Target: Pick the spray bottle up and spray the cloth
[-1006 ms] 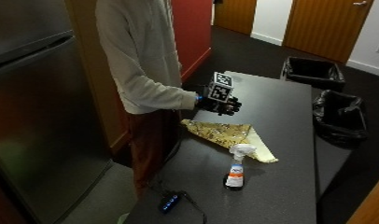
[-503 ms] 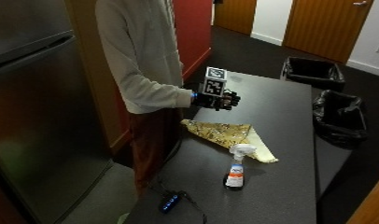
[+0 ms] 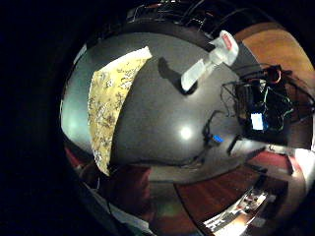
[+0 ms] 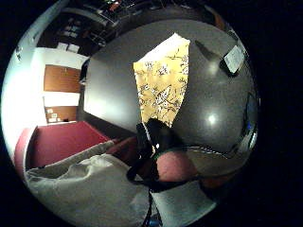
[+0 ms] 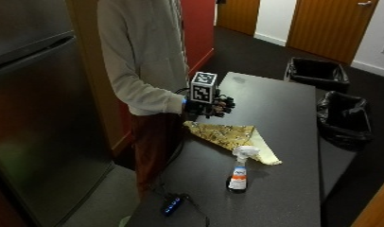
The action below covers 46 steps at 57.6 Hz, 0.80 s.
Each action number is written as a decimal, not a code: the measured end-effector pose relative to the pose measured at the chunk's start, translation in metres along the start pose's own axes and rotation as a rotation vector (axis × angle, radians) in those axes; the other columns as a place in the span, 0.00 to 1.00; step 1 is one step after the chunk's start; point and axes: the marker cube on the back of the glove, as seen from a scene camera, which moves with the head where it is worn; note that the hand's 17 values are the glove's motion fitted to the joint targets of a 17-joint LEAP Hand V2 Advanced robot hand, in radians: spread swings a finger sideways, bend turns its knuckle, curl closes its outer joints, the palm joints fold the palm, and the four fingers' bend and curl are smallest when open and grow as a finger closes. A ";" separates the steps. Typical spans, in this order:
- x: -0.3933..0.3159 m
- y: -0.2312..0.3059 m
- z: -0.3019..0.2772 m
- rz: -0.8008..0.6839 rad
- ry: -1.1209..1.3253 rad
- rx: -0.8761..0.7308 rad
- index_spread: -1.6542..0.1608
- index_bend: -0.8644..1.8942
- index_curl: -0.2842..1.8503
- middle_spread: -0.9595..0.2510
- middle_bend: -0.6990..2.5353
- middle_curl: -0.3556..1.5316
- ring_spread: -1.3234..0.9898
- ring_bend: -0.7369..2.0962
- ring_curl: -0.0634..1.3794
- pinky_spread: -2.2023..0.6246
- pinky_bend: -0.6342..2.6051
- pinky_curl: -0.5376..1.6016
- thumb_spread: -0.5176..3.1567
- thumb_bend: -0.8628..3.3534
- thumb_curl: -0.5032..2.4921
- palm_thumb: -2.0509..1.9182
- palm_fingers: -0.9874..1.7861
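Observation:
A yellow patterned cloth lies flat on the dark table, near the person's side. The white spray bottle with an orange label stands upright just past the cloth's far corner, toward the table's near end. My gloved right hand hovers above the table at the cloth's end nearest the person, well apart from the bottle. Its fingers hang loosely curled and hold nothing. Both palm views look down on the cloth and the bottle from above.
A small black device with blue lights and a cable lies at the table's near end. Two black bins stand beyond the table's far side. A steel fridge is behind the person.
The gloved hand has drifted a little toward the person's body, staying above the cloth's end. Cloth and bottle have not moved.

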 end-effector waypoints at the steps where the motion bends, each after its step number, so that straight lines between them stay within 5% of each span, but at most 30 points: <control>1: 0.002 0.001 0.000 0.009 -0.011 0.015 0.66 0.36 0.23 0.77 0.27 0.32 0.60 0.33 0.19 0.86 0.30 0.40 0.42 0.20 0.28 0.65 0.33; 46: 0.106 -0.007 0.020 0.538 -0.657 0.664 0.78 0.36 0.23 0.83 0.29 0.36 0.58 0.37 0.24 0.83 0.32 0.42 0.41 0.20 0.29 0.67 0.36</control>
